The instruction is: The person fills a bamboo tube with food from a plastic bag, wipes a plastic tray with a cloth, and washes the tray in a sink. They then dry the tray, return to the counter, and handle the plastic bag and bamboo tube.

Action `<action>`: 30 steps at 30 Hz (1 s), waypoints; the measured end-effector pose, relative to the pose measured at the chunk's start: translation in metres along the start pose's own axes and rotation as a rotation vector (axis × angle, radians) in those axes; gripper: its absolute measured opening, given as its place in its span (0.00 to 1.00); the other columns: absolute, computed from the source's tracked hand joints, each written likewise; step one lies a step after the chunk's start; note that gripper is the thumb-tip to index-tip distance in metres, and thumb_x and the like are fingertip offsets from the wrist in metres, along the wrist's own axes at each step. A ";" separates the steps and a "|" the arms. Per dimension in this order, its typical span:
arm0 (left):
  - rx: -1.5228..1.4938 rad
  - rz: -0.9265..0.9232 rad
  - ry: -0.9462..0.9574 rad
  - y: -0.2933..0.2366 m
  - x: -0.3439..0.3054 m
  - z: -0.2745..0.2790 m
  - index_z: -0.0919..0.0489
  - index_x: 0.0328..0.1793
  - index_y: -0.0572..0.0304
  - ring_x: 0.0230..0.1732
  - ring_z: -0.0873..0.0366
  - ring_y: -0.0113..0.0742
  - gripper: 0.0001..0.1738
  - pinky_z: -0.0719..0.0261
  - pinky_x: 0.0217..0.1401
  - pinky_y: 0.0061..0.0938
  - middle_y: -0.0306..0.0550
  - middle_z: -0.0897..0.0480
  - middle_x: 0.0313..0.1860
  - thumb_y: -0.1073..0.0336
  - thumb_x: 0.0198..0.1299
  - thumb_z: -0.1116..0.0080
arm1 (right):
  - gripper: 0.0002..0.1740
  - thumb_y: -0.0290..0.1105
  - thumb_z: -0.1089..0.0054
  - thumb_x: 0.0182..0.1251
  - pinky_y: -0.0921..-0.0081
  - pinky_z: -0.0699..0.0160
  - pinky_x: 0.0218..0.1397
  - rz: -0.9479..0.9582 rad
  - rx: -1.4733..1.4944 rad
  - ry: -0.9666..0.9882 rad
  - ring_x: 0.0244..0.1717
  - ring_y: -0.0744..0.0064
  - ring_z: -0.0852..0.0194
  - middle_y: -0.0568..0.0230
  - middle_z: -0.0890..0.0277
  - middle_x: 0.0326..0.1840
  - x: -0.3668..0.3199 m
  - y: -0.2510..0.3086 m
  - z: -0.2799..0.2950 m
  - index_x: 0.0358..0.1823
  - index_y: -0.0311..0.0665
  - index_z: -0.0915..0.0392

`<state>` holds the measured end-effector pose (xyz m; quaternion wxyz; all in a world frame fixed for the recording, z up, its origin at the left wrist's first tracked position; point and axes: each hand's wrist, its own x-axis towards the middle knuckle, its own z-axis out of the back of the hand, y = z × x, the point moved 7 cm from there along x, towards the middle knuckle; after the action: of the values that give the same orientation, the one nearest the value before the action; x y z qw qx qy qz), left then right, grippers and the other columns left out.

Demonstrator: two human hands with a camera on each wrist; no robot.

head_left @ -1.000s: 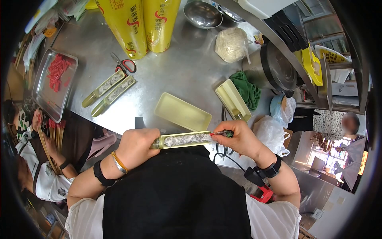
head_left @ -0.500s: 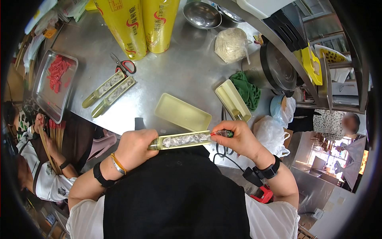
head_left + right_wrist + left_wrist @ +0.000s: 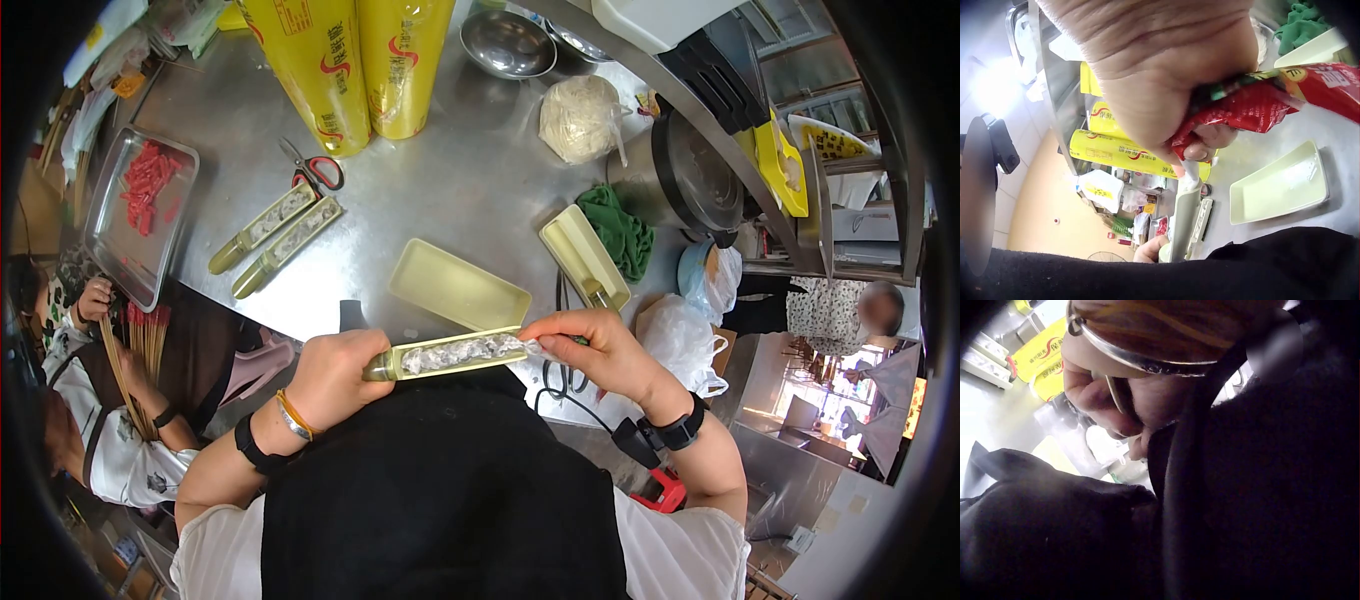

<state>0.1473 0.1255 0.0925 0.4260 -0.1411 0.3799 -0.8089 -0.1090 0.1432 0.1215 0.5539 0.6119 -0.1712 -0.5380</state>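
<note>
My left hand (image 3: 345, 365) grips the dark green end of a pale green half-tube trough (image 3: 450, 373), which lies nearly level in front of the black apron. A lumpy white-grey filling (image 3: 460, 352) runs along its hollow. At the trough's right end, my right hand (image 3: 590, 345) holds a crumpled red and green printed packet (image 3: 1254, 112); fingers mostly hide it in the head view. White material shows between those fingertips and the trough's mouth in the right wrist view. Two similar filled troughs (image 3: 285, 250) lie side by side on the table, beside red-handled scissors (image 3: 318, 175).
A pale green box (image 3: 460, 285) stands just beyond the trough. Right of it, a narrower box (image 3: 585, 250) sits by a green cloth (image 3: 615, 230). A metal tray (image 3: 180, 215) holds red strips. Yellow rolls (image 3: 400, 70) stand at the back. Another person sits left.
My hands and the trough have shifted slightly left. My right fingers have turned over the packet, so its red part no longer shows in the head view.
</note>
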 end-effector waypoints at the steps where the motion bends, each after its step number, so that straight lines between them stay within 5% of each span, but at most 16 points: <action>1: -0.006 0.009 0.003 0.001 0.000 0.000 0.24 0.33 0.57 0.28 0.21 0.51 0.12 0.25 0.30 0.39 0.48 0.22 0.26 0.66 0.44 0.32 | 0.13 0.25 0.46 0.71 0.84 0.29 0.41 0.001 -0.012 0.019 0.37 0.85 0.30 0.69 0.21 0.35 -0.001 -0.001 0.000 0.53 0.37 0.18; 11: -0.067 0.039 -0.021 0.004 -0.002 0.007 0.23 0.34 0.58 0.29 0.21 0.51 0.13 0.24 0.31 0.38 0.49 0.21 0.26 0.68 0.43 0.31 | 0.21 0.26 0.44 0.70 0.82 0.28 0.40 -0.080 -0.069 0.140 0.32 0.80 0.26 0.67 0.19 0.34 -0.012 0.005 -0.004 0.63 0.49 0.23; 16: -0.037 0.027 -0.062 0.002 -0.001 0.016 0.24 0.34 0.58 0.29 0.21 0.51 0.14 0.24 0.31 0.38 0.49 0.21 0.26 0.67 0.42 0.31 | 0.23 0.24 0.42 0.67 0.77 0.25 0.35 0.313 -0.320 -0.071 0.28 0.70 0.21 0.60 0.19 0.31 -0.014 0.020 0.005 0.63 0.46 0.24; 23: 0.052 -0.023 -0.097 -0.014 0.000 0.030 0.24 0.34 0.57 0.28 0.21 0.50 0.16 0.25 0.30 0.39 0.48 0.21 0.26 0.67 0.40 0.29 | 0.24 0.23 0.41 0.64 0.78 0.25 0.35 0.265 -0.214 -0.168 0.28 0.70 0.19 0.58 0.17 0.33 -0.024 0.034 0.008 0.63 0.45 0.24; 30: 0.097 -0.088 -0.125 -0.028 0.001 0.036 0.25 0.33 0.58 0.28 0.21 0.49 0.18 0.25 0.29 0.38 0.47 0.21 0.26 0.69 0.37 0.27 | 0.34 0.23 0.38 0.56 0.70 0.25 0.29 0.449 -0.541 -0.078 0.25 0.62 0.22 0.68 0.20 0.28 -0.023 0.053 -0.014 0.67 0.52 0.28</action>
<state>0.1505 0.1172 0.1369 0.4193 -0.1871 0.3066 -0.8338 -0.0850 0.1513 0.1751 0.7935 0.3692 -0.1736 -0.4516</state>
